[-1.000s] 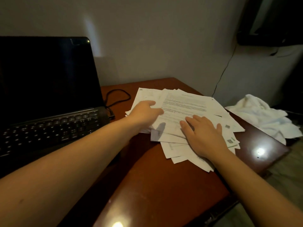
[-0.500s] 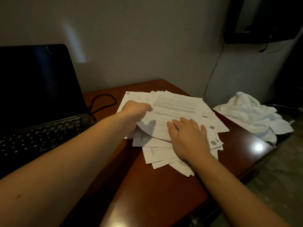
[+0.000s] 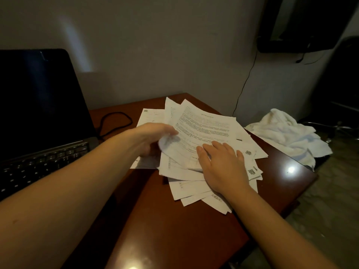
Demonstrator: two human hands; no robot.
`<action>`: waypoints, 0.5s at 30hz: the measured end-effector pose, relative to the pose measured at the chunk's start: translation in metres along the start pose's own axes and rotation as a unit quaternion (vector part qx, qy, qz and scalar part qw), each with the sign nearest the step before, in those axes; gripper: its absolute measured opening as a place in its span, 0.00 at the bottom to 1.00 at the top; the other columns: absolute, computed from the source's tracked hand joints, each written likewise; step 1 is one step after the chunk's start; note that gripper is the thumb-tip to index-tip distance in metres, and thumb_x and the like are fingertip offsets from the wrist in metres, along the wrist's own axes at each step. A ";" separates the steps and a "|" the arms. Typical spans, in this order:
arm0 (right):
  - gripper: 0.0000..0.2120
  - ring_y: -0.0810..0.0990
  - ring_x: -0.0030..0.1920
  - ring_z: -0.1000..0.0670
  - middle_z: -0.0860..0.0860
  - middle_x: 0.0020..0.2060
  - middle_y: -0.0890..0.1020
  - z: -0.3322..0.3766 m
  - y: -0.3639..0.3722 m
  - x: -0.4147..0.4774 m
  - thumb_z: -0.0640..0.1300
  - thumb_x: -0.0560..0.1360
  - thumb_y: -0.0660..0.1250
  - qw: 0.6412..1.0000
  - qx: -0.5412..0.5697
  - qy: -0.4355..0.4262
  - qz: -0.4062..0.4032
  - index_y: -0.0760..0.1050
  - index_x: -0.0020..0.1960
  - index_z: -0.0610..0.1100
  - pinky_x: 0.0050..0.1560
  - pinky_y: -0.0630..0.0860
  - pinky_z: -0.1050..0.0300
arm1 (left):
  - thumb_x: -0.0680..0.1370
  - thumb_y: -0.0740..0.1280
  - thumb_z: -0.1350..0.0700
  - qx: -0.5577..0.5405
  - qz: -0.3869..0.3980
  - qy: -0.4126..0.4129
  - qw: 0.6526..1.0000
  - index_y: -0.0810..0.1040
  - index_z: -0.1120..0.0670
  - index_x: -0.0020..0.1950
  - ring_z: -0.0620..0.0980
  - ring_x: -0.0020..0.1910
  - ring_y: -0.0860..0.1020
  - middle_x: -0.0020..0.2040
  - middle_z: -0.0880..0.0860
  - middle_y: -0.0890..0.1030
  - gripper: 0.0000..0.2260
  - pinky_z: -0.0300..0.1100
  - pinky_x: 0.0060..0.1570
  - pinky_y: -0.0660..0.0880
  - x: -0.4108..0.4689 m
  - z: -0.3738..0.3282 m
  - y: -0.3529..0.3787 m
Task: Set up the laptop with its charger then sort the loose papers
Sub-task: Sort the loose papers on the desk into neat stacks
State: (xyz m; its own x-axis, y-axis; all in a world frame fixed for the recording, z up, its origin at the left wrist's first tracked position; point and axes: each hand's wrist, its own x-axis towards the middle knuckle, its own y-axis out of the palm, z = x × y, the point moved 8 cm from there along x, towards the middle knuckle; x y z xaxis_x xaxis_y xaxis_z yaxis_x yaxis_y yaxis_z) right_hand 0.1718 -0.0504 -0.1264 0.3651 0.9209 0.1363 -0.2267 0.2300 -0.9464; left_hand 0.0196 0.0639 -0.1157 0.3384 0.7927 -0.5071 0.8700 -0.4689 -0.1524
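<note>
Here we face a glossy reddish-brown wooden worktop (image 3: 174, 230) against a plain grey wall (image 3: 174, 45). Across it fans a loose heap of white printed papers (image 3: 209, 125) — our left grip (image 3: 149, 136) pinches a curled sheet edge, our right grip (image 3: 223, 167) presses flat, fingers straight. An open black laptop (image 3: 38, 105) stands left; a crumpled white cloth (image 3: 285, 131) lies right.

no text can be read.
top sheet (image 3: 206, 127): a centred heading and printed lines, too small to make out.
sheets at the right edge of the pile: one square code mark (image 3: 248, 152) and a second code mark (image 3: 252, 171), neither of them readable.
keyboard (image 3: 38, 164): key legends blurred.
</note>
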 end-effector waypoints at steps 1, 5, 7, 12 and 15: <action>0.28 0.59 0.78 0.48 0.54 0.77 0.65 0.001 -0.001 0.000 0.64 0.82 0.42 1.000 0.004 0.000 0.000 0.66 0.75 0.57 0.78 0.50 0.35 | 0.78 0.70 0.61 0.024 0.012 0.014 1.000 0.78 0.56 0.59 0.56 0.48 0.86 0.53 0.56 0.86 0.10 0.54 0.50 0.82 0.001 0.001 0.002; 0.26 0.68 0.73 0.49 0.53 0.72 0.73 0.004 -0.014 -0.007 0.64 0.82 0.49 0.996 0.084 -0.006 -0.038 0.75 0.69 0.54 0.75 0.61 0.39 | 0.80 0.64 0.69 0.037 0.037 0.098 0.994 0.77 0.52 0.55 0.53 0.51 0.82 0.56 0.53 0.82 0.12 0.49 0.44 0.83 -0.010 -0.004 0.005; 0.21 0.74 0.64 0.52 0.53 0.64 0.79 0.007 -0.024 -0.010 0.60 0.82 0.56 0.984 0.158 -0.025 -0.074 0.77 0.65 0.50 0.69 0.70 0.47 | 0.80 0.63 0.69 0.013 0.027 0.137 0.990 0.77 0.50 0.52 0.54 0.54 0.81 0.58 0.53 0.82 0.14 0.52 0.51 0.82 -0.023 -0.009 -0.006; 0.26 0.70 0.70 0.50 0.51 0.72 0.70 0.027 -0.037 -0.021 0.49 0.80 0.67 0.960 0.260 -0.014 -0.099 0.65 0.75 0.50 0.60 0.68 0.61 | 0.81 0.63 0.68 -0.065 0.015 0.176 0.982 0.78 0.51 0.57 0.55 0.52 0.85 0.57 0.54 0.84 0.13 0.50 0.47 0.83 -0.065 0.002 -0.054; 0.36 0.74 0.65 0.49 0.53 0.72 0.69 0.058 -0.038 -0.029 0.45 0.78 0.71 0.922 0.379 0.025 -0.070 0.55 0.79 0.55 0.58 0.77 0.54 | 0.81 0.63 0.67 -0.096 -0.005 0.185 0.978 0.78 0.53 0.61 0.54 0.49 0.86 0.54 0.54 0.86 0.14 0.50 0.42 0.83 -0.098 0.019 -0.094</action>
State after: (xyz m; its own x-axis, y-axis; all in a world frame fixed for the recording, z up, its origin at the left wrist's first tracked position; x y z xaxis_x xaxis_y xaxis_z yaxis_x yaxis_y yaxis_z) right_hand 0.1173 -0.0674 -0.0774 0.4760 0.8542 0.2094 -0.7338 0.5170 -0.4407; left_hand -0.1024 0.0228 -0.0683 0.4053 0.9003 -0.1588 0.9132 -0.4067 0.0252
